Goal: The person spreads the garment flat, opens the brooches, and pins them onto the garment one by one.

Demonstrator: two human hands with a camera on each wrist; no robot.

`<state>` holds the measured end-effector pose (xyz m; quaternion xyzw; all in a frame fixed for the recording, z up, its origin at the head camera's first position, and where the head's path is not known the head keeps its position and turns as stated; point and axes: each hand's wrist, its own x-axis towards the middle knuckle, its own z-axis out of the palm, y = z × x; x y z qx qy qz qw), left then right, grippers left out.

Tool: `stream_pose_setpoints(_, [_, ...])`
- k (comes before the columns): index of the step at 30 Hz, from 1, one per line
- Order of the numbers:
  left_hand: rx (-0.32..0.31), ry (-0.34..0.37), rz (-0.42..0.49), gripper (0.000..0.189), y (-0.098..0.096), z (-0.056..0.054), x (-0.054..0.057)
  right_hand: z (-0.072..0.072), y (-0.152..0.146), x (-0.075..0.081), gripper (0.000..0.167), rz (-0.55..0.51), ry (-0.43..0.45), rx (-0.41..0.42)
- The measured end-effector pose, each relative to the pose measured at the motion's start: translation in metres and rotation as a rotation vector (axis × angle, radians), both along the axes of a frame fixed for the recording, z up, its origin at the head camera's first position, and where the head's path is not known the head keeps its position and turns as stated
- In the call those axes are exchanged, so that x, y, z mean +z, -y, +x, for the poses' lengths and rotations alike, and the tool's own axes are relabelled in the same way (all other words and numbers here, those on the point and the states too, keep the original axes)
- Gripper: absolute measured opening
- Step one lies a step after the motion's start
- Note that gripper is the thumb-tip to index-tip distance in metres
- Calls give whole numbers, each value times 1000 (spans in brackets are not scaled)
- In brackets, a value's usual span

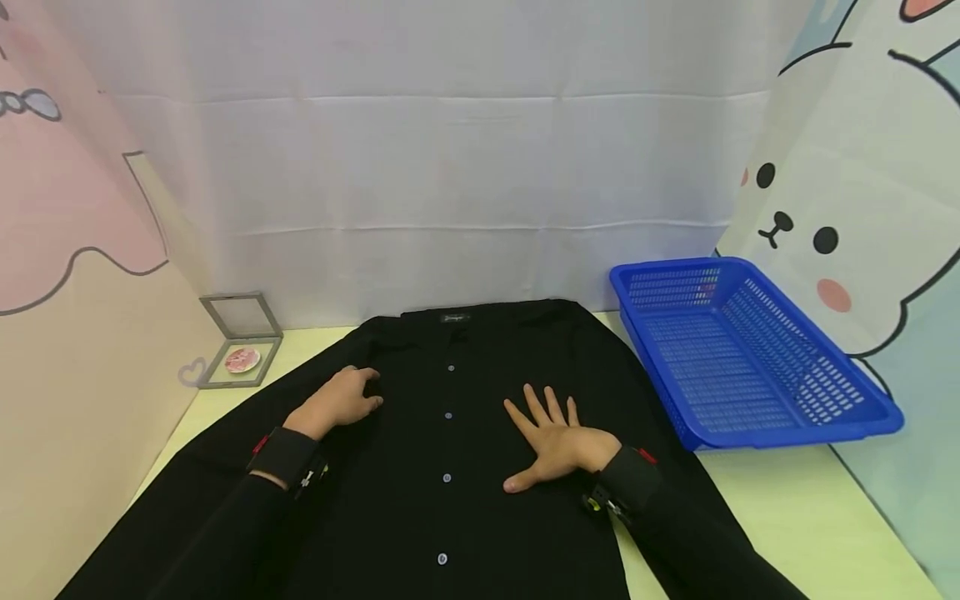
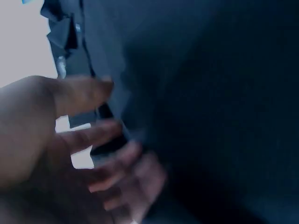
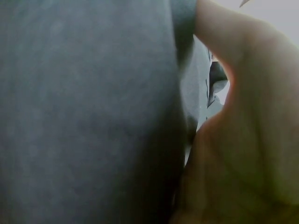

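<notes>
A black button-up shirt [image 1: 397, 500] lies front side up, its collar end with a small label [image 1: 454, 317] toward the back wall. Pale buttons run down its middle. Over its left half is my left hand [image 1: 337, 404], fingers loosely bent and thumb apart, with nothing between them; in the left wrist view the hand [image 2: 93, 154] is blurred close to the dark cloth. My right hand [image 1: 558, 446] lies on the shirt's right half with fingers spread wide. Close up in the right wrist view, the cloth [image 3: 88, 112] fills the left side beside the hand [image 3: 252, 121].
At the right, a blue plastic basket [image 1: 675, 417] with perforated walls stands beside the shirt's sleeve. A grey-framed clear box [image 1: 262, 367], lid up, holds a small pink-and-white item [image 1: 242, 360] at the back left. White cloth [image 1: 465, 167] hangs behind the pale yellow table [image 1: 817, 517].
</notes>
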<state>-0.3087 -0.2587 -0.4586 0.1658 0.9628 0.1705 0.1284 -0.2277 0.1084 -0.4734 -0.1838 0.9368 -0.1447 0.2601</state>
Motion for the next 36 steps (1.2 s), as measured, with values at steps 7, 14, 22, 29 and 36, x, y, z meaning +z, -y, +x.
stream_pose_setpoints(7, [264,62,-105,87,22,-11,-5,1,8,2,124,34,-5,0])
stream_pose_setpoints(14, [414,147,-98,107,38,-17,-3,-1,9,-6,124,44,-15,-2])
stream_pose_setpoints(22, [295,212,-225,88,16,-1,15,-1,5,0,125,40,-20,-8])
stream_pose_setpoints(29, [303,227,-186,101,14,-8,12,-2,0,1,124,32,-17,-26])
stream_pose_setpoints(36, [361,143,-183,71,27,-15,13,0,3,-1,124,45,-4,-17])
